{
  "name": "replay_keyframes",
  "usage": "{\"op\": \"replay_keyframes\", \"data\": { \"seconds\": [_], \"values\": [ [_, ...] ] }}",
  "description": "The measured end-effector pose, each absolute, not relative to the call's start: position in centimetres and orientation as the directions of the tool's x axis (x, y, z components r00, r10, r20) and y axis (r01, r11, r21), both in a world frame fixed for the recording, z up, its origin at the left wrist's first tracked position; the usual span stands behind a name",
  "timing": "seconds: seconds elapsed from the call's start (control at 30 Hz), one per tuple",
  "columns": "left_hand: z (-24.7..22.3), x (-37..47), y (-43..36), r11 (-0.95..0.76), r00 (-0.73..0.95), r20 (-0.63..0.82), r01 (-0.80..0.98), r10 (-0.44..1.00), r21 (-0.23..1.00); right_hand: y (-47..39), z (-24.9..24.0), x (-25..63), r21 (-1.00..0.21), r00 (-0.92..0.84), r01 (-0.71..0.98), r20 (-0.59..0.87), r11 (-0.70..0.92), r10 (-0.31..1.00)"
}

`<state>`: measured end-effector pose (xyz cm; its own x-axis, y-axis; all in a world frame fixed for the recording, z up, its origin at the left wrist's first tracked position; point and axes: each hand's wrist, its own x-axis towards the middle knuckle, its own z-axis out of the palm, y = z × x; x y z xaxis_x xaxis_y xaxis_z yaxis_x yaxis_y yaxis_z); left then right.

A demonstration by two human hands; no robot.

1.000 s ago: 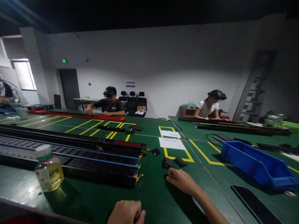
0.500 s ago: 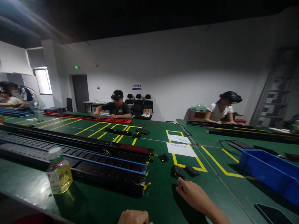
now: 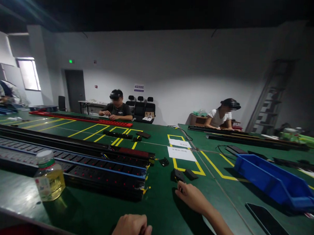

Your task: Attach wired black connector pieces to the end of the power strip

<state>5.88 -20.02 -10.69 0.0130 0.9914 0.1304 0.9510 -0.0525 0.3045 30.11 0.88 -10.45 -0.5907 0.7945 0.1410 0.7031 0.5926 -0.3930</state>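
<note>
At the near edge of the table, my left hand (image 3: 131, 228) is closed, its fingers curled under and its thumb alongside; anything inside is hidden. My right hand (image 3: 192, 197) reaches in from the right with fingers pinched together at the near end of a small black block (image 3: 178, 175). What sits between those fingertips is too dark to make out. A second flat black piece (image 3: 191, 174) lies right beside the block. Farther left is a small black bracket (image 3: 164, 161). Long black power strips (image 3: 104, 179) with red-dotted sockets lie side by side to the left, yellow wire ends (image 3: 146, 190) sticking out.
A bottle of yellow liquid (image 3: 49, 180) stands at front left. On the right are a blue bin (image 3: 263, 181) and a phone (image 3: 269, 223). Paper sheets (image 3: 181, 154) lie within yellow tape. Across the table, co-workers sit by a red strip (image 3: 94, 120) and dark strips (image 3: 239, 141).
The view has turned right, so everything sits farther left in the picture. My right hand remains at the black block. The co-worker opposite has drawn a hand in from the red strip.
</note>
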Motion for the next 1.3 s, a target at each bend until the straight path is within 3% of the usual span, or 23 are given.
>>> {"op": "replay_keyframes", "data": {
  "seconds": [0.3, 0.57, 0.87, 1.1, 1.3],
  "values": [
    [-9.6, 6.3, -20.6, -0.075, 0.033, 0.129, 0.939, 0.991, 0.336, 0.1, -8.9, 30.2, -0.385, -0.603, 0.73, 0.028, 0.565, 0.798],
    [-9.9, 6.4, -20.8, -0.115, 0.049, 0.191, 0.928, 0.98, 0.354, 0.4, -10.1, 30.5, -0.381, -0.586, 0.73, 0.078, 0.567, 0.807],
    [-9.8, 6.6, -21.1, -0.121, 0.044, 0.227, 0.934, 0.973, 0.337, 0.4, -9.5, 30.5, -0.387, -0.601, 0.731, 0.028, 0.562, 0.799],
    [-9.3, 6.6, -21.1, -0.099, 0.023, 0.213, 0.931, 0.977, 0.351, 0.3, -8.6, 30.3, -0.354, -0.606, 0.746, -0.013, 0.563, 0.795],
    [-9.3, 6.6, -21.2, -0.083, -0.024, 0.301, 0.938, 0.953, 0.336, 0.3, -9.4, 30.3, -0.291, -0.629, 0.738, 0.031, 0.609, 0.777]
  ]
}}
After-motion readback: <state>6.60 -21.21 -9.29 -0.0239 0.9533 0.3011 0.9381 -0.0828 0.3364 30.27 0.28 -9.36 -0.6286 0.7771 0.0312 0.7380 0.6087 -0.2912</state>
